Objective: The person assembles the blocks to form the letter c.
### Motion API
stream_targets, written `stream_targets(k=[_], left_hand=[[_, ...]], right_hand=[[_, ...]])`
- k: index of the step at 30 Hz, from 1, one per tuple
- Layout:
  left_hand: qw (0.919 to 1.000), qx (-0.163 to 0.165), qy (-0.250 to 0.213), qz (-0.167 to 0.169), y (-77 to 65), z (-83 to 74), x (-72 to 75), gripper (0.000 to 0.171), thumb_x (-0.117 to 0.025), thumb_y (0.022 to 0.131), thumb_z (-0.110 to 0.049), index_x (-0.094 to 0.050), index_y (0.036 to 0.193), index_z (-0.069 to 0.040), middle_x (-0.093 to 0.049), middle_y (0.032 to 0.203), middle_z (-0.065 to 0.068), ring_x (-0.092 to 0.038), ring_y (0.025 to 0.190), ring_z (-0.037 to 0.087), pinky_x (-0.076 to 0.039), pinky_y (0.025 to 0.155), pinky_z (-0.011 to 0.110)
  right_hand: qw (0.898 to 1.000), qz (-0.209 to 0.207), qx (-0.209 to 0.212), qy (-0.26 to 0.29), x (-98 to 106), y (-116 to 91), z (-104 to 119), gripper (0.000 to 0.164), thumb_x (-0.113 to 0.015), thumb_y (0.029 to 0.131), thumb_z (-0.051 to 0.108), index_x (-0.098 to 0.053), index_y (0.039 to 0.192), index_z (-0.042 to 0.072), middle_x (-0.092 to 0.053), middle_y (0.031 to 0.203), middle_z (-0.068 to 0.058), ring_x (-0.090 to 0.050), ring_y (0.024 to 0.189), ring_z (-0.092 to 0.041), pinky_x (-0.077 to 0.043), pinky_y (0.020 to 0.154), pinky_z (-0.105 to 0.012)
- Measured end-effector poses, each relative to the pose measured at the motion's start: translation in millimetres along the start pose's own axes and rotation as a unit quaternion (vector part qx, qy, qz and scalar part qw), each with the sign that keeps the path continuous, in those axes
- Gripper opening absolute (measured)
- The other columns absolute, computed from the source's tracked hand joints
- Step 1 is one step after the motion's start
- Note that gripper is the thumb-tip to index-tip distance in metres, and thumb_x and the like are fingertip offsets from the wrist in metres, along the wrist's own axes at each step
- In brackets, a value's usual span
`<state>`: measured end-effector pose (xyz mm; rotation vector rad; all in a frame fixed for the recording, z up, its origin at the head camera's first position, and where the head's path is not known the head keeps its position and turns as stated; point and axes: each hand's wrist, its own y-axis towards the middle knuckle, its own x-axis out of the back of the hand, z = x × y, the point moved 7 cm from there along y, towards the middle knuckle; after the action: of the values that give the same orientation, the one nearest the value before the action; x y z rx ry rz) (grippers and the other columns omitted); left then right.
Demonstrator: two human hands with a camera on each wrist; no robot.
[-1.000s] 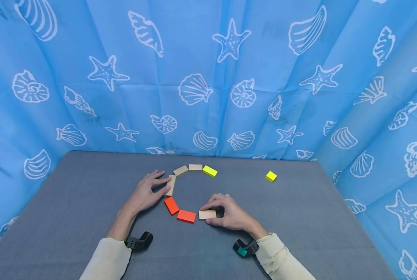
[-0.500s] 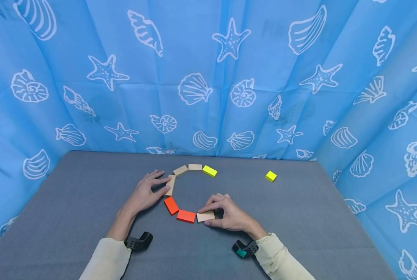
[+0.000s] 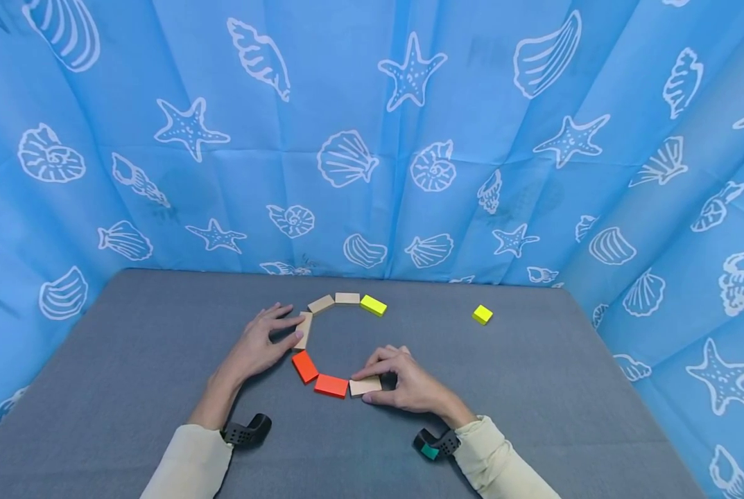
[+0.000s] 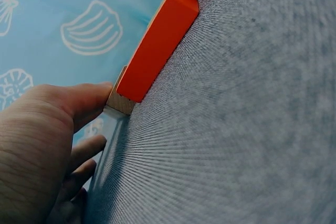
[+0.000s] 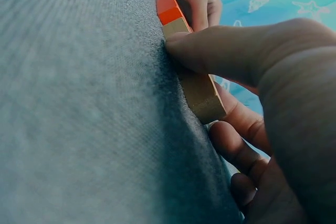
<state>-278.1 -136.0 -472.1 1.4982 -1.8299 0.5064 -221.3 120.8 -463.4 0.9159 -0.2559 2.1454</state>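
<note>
In the head view, toy building blocks lie end to end in an open arc. My right hand (image 3: 409,381) pinches a plain wooden block (image 3: 364,387) between thumb and index finger at the arc's near end. Its left end sits against or almost against an orange-red block (image 3: 331,386). Another orange-red block (image 3: 305,366) follows up the left side. There my left hand (image 3: 262,341) touches a second plain wooden block (image 3: 303,335) with thumb and index fingertips. The left wrist view shows the thumb (image 4: 89,98) on this block, partly hidden behind an orange-red one.
Two more plain blocks, one of them the pale block (image 3: 347,298), and a yellow block (image 3: 374,305) continue the arc at the back. A separate yellow block (image 3: 482,314) lies to the right on the grey cloth-covered table (image 3: 534,416). Behind hangs a blue shell-print curtain (image 3: 372,138).
My right hand has slid the plain wooden block slightly left and nearer, closing the gap to the orange-red block. The left hand stays in place.
</note>
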Motion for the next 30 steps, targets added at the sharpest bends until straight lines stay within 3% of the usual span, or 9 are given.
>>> stream_targets(k=[6, 10, 15, 18, 25, 30], left_hand=[[1.0, -0.004, -0.002, 0.0, 0.1, 0.7, 0.2, 0.046, -0.068, 0.098, -0.037, -0.065, 0.138, -0.014, -0.048, 0.152, 0.02, -0.028, 0.148, 0.044, -0.014, 0.116, 0.071], [1.0, -0.003, -0.001, 0.0, 0.7, 0.6, -0.5, 0.047, -0.067, 0.099, -0.04, -0.066, 0.138, -0.014, -0.048, 0.152, 0.02, -0.028, 0.148, 0.044, -0.014, 0.115, 0.072], [1.0, 0.001, 0.0, 0.001, 0.6, 1.7, -0.9, 0.047, -0.068, 0.098, -0.039, -0.065, 0.139, -0.015, -0.048, 0.152, 0.019, -0.027, 0.149, 0.043, -0.014, 0.115, 0.072], [1.0, 0.001, 0.002, 0.0, 0.6, 1.9, -0.8, 0.047, -0.068, 0.098, -0.04, -0.065, 0.138, -0.015, -0.048, 0.152, 0.02, -0.028, 0.148, 0.043, -0.014, 0.115, 0.072], [1.0, -0.002, 0.0, -0.002, 0.1, 1.1, -0.9, 0.046, -0.068, 0.098, -0.038, -0.066, 0.138, -0.014, -0.048, 0.152, 0.02, -0.028, 0.148, 0.043, -0.014, 0.116, 0.071], [1.0, -0.004, -0.004, -0.003, -0.7, -0.3, -0.1, 0.046, -0.069, 0.098, -0.036, -0.066, 0.138, -0.014, -0.048, 0.152, 0.02, -0.028, 0.149, 0.043, -0.014, 0.116, 0.071]], right_hand=[[1.0, -0.002, 0.002, 0.016, 1.1, 0.3, -0.8, 0.035, -0.083, 0.086, 0.029, -0.077, 0.12, 0.025, -0.065, 0.107, 0.009, -0.053, 0.1, -0.012, -0.033, 0.083, -0.036], [0.999, -0.017, 0.01, 0.048, 7.1, 0.3, -3.3, 0.036, -0.082, 0.087, 0.028, -0.076, 0.122, 0.018, -0.067, 0.107, 0.003, -0.058, 0.1, -0.016, -0.042, 0.086, -0.036], [0.995, -0.066, 0.0, 0.078, 25.7, -2.4, -8.2, 0.035, -0.081, 0.089, 0.021, -0.075, 0.121, 0.009, -0.067, 0.106, -0.006, -0.06, 0.096, -0.024, -0.051, 0.081, -0.037], [0.991, -0.12, -0.017, 0.06, 41.3, -5.6, -17.1, 0.032, -0.08, 0.089, 0.017, -0.076, 0.119, 0.008, -0.068, 0.104, -0.007, -0.061, 0.093, -0.026, -0.05, 0.077, -0.038], [0.962, -0.264, -0.071, 0.02, 85.0, -24.5, -47.1, 0.032, -0.081, 0.088, 0.009, -0.074, 0.118, 0.001, -0.07, 0.106, -0.015, -0.064, 0.096, -0.034, -0.051, 0.08, -0.05], [0.934, -0.344, -0.095, 0.006, 114.3, -46.1, -69.7, 0.032, -0.079, 0.089, 0.006, -0.072, 0.119, -0.002, -0.069, 0.108, -0.02, -0.064, 0.098, -0.035, -0.052, 0.08, -0.042]])
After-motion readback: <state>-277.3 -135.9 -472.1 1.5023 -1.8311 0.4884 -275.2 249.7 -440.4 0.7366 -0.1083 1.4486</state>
